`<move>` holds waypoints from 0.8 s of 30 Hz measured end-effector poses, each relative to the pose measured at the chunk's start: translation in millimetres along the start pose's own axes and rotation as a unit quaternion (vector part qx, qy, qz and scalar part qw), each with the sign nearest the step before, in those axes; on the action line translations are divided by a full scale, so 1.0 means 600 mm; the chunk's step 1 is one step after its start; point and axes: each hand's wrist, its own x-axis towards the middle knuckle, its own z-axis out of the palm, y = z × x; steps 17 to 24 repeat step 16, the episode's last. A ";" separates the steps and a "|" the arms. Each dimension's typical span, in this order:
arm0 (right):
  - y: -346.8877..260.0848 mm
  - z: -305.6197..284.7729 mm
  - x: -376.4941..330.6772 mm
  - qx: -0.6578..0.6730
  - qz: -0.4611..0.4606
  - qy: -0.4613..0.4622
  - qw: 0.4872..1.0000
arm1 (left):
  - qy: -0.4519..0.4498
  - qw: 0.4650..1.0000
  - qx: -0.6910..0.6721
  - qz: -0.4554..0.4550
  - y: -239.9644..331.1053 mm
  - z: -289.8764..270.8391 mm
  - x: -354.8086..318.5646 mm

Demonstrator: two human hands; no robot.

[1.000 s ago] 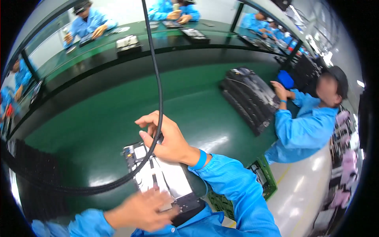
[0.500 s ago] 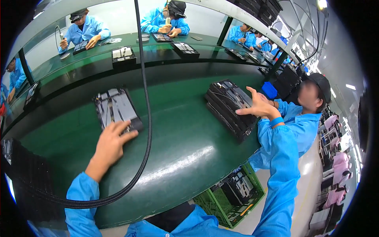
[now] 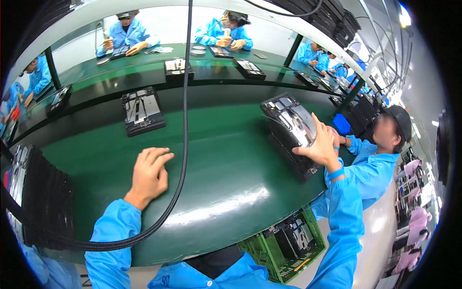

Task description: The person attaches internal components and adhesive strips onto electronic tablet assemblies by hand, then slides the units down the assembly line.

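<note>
My right hand [image 3: 320, 150] grips the right edge of an opened tablet-like device [image 3: 294, 120], thumb near and fingers at the far side. That device has a black frame with silver and white inner parts, and it tilts up from a stack of black units [image 3: 293, 156] beneath it. My left hand [image 3: 150, 176] is empty, fingers bent and apart, low over the green tabletop [image 3: 216, 168]. Beyond it, against the back ledge, lies a similar opened device [image 3: 143, 111] on a black base, apart from the hand.
A black cable [image 3: 185, 120] hangs down and curves across my left forearm. A tall black stack [image 3: 45, 192] stands at left. A green crate [image 3: 269, 255] with more devices sits below the table edge. A co-worker [image 3: 370, 154] is close on the right; others work behind the ledge.
My left hand has let go of the device at left, which now lies farther back. My right hand has taken hold of the top device and tilted it up. The view has shifted.
</note>
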 end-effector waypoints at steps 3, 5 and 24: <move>-0.147 0.000 -0.084 0.000 -0.088 0.025 0.996 | -0.007 0.993 -0.109 -0.049 0.062 -0.020 -0.032; -0.247 0.006 -0.143 0.060 -0.100 -0.058 0.992 | -0.014 0.983 -0.162 -0.085 0.095 -0.028 -0.053; -0.442 -0.082 -0.283 -0.051 -0.219 -0.453 0.863 | -0.158 0.959 -0.160 -0.171 0.101 -0.044 -0.083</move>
